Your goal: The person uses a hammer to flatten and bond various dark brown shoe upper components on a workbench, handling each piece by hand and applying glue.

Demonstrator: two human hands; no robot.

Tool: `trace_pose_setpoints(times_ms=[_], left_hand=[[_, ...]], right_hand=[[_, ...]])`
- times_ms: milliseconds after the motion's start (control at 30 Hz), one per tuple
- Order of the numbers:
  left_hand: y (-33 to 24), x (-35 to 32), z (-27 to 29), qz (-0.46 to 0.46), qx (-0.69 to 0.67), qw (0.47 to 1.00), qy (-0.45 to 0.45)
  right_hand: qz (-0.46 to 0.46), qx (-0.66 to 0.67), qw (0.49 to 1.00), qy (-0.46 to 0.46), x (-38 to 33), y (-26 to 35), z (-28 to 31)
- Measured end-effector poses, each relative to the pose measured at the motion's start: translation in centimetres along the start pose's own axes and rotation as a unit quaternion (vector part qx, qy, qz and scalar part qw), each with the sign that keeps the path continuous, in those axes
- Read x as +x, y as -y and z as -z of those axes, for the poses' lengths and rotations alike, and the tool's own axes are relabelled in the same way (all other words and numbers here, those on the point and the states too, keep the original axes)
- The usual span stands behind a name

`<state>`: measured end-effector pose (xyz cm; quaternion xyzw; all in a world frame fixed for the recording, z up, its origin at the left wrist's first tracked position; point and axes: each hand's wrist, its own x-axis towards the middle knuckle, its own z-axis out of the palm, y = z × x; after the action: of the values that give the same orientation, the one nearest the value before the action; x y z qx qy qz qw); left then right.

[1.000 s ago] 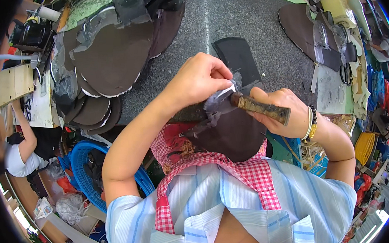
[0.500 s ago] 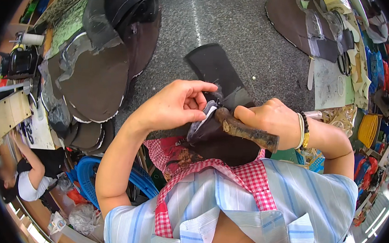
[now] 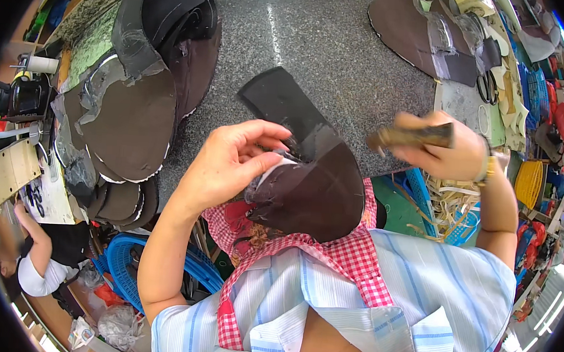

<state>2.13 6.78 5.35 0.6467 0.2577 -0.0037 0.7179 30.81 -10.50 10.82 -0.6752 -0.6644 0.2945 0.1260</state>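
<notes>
A curved dark brown leather piece point(image 3: 313, 201) lies at the table's near edge, partly over my apron. From it a black strip point(image 3: 281, 101) runs up onto the tabletop. My left hand point(image 3: 221, 162) pinches the piece at its pale-edged left side, thumb and fingers bent around the rim. Off to the right, clear of the leather, my right hand point(image 3: 450, 158) is wrapped around a worn, stick-like wooden tool point(image 3: 416, 134). Motion blurs the tool's left end, so its exact kind does not show.
Stacked brown and black leather pieces point(image 3: 126, 113) cover the left of the speckled grey table point(image 3: 330, 42). Similar pieces point(image 3: 404, 24) lie at the far right, with black scissor handles point(image 3: 486, 89) beside them. A blue basket point(image 3: 125, 263) stands lower left, near another person's arm point(image 3: 39, 241).
My right hand has lifted the wooden tool away from the leather, to the right. The leather piece has shifted and turned left, showing more of its brown face. My left hand stays at its edge.
</notes>
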Motion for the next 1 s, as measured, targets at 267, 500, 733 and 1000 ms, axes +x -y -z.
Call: trace_pose_setpoints(times_ms=[267, 500, 733, 1000], left_hand=[[0.4, 1.7, 0.0, 0.024, 0.143, 0.988, -0.057], [-0.7, 0.7, -2.3, -0.185, 0.211, 0.945, -0.167], [0.2, 0.1, -7.6, -0.060, -0.243, 0.968, -0.022], [2.1, 1.1, -14.3, -0.230, 0.215, 0.938, 0.142]], right_hand=[[0.059, 0.111, 0.989, 0.080, -0.6, 0.6, -1.6], [0.017, 0.254, 0.966, 0.050, 1.0, 2.8, -3.7], [-0.062, 0.405, 0.910, 0.059, -1.7, 3.7, -1.9], [-0.093, 0.396, 0.913, -0.022, -3.2, 2.9, -0.5]])
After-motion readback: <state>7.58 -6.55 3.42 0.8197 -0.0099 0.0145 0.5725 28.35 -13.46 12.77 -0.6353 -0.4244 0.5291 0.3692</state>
